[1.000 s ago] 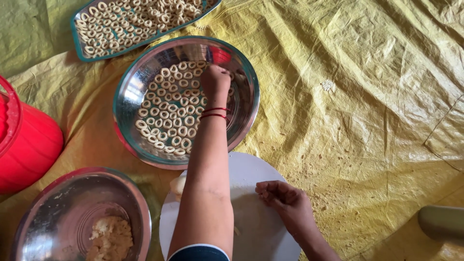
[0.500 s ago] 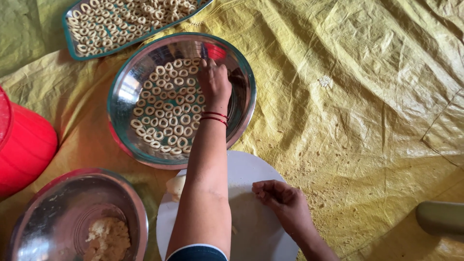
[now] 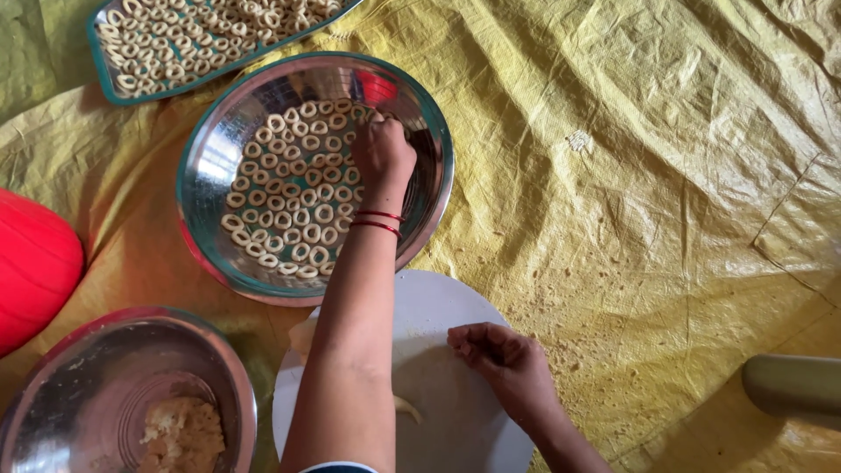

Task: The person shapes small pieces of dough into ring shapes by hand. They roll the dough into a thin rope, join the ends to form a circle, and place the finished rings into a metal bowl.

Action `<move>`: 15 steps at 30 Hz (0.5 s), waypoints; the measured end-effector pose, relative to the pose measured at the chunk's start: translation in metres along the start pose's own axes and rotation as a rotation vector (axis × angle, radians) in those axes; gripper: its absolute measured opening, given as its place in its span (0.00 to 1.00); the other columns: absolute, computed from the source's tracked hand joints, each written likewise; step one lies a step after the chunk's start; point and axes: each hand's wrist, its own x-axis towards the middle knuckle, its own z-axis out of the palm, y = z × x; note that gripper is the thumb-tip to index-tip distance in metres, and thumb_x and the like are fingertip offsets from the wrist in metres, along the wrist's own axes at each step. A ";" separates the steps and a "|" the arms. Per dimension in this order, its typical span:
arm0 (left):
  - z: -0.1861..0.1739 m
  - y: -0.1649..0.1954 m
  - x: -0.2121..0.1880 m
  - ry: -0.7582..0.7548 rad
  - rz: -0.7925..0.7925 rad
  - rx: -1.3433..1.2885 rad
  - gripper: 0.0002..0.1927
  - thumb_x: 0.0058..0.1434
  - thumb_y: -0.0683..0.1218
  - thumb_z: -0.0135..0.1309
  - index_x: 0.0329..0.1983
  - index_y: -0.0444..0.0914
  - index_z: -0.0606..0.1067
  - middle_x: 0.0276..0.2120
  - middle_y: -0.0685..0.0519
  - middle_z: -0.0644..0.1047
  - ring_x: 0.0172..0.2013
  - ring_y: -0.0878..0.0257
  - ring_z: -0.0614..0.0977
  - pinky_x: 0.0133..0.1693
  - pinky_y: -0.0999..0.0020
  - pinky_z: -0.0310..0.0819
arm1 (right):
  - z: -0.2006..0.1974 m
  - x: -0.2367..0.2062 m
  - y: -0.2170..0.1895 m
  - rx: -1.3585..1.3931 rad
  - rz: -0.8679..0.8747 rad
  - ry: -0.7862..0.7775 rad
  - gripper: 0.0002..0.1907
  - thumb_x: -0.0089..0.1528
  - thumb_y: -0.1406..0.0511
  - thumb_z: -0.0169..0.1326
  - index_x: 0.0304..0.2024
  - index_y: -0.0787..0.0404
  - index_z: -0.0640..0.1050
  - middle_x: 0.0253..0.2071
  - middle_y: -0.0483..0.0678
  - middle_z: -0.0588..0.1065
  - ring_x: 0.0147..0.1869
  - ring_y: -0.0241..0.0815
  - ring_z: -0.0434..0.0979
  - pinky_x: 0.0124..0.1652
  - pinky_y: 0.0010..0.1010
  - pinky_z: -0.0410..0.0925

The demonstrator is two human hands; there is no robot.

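I lower my left hand [image 3: 382, 153], fingers pinched on something unseen, gently among the dough rings [image 3: 293, 188] in the round steel bowl [image 3: 219, 158], my right hand [image 3: 504, 359] curled empty-looking on the white round board [image 3: 438, 307] below it.

Crumpled yellow plastic sheet [image 3: 631, 175] covering the floor, creased throughout; daylight falls evenly from above, brightening its upper right folds.
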 end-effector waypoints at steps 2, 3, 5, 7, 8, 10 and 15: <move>-0.003 0.000 -0.001 0.065 0.022 -0.055 0.04 0.54 0.36 0.58 0.29 0.34 0.82 0.44 0.43 0.81 0.48 0.44 0.80 0.46 0.53 0.80 | -0.001 0.001 0.001 -0.015 -0.036 -0.005 0.10 0.62 0.70 0.58 0.44 0.67 0.85 0.41 0.47 0.85 0.49 0.34 0.84 0.53 0.27 0.76; -0.006 0.000 -0.002 0.098 0.032 -0.082 0.04 0.54 0.36 0.57 0.28 0.35 0.82 0.43 0.43 0.82 0.47 0.44 0.81 0.46 0.54 0.80 | -0.001 0.001 0.002 -0.007 -0.042 -0.008 0.10 0.62 0.71 0.58 0.44 0.67 0.85 0.41 0.47 0.85 0.49 0.34 0.84 0.53 0.27 0.75; -0.018 -0.003 -0.002 0.102 0.002 -0.196 0.08 0.55 0.36 0.56 0.35 0.38 0.84 0.40 0.42 0.82 0.42 0.46 0.83 0.43 0.55 0.81 | -0.001 0.004 0.004 0.011 -0.059 -0.014 0.10 0.62 0.72 0.57 0.45 0.68 0.85 0.41 0.47 0.85 0.49 0.34 0.84 0.53 0.28 0.75; -0.038 -0.008 -0.007 0.140 -0.016 -0.275 0.11 0.56 0.37 0.56 0.39 0.40 0.84 0.37 0.42 0.83 0.39 0.47 0.84 0.41 0.55 0.81 | -0.002 0.007 0.004 0.021 -0.051 -0.018 0.11 0.62 0.72 0.57 0.46 0.67 0.84 0.42 0.47 0.85 0.49 0.35 0.84 0.53 0.28 0.75; -0.052 -0.012 -0.013 0.179 -0.021 -0.297 0.10 0.56 0.38 0.57 0.40 0.40 0.84 0.36 0.43 0.83 0.38 0.47 0.85 0.39 0.55 0.81 | -0.002 0.008 0.004 0.025 -0.046 -0.023 0.11 0.62 0.72 0.56 0.46 0.67 0.84 0.42 0.47 0.85 0.49 0.35 0.84 0.53 0.28 0.75; -0.083 -0.018 -0.034 0.236 -0.026 -0.344 0.10 0.58 0.40 0.58 0.42 0.41 0.84 0.35 0.45 0.84 0.37 0.48 0.85 0.38 0.56 0.80 | -0.004 0.011 0.004 -0.035 -0.060 -0.015 0.12 0.61 0.72 0.57 0.47 0.67 0.84 0.42 0.46 0.85 0.49 0.35 0.83 0.53 0.27 0.75; -0.163 -0.030 -0.156 0.303 -0.044 -0.448 0.09 0.67 0.43 0.56 0.49 0.41 0.81 0.37 0.45 0.83 0.38 0.49 0.85 0.39 0.57 0.80 | -0.005 0.023 0.007 0.026 -0.137 -0.051 0.13 0.61 0.75 0.56 0.49 0.67 0.83 0.44 0.48 0.83 0.49 0.36 0.82 0.54 0.28 0.73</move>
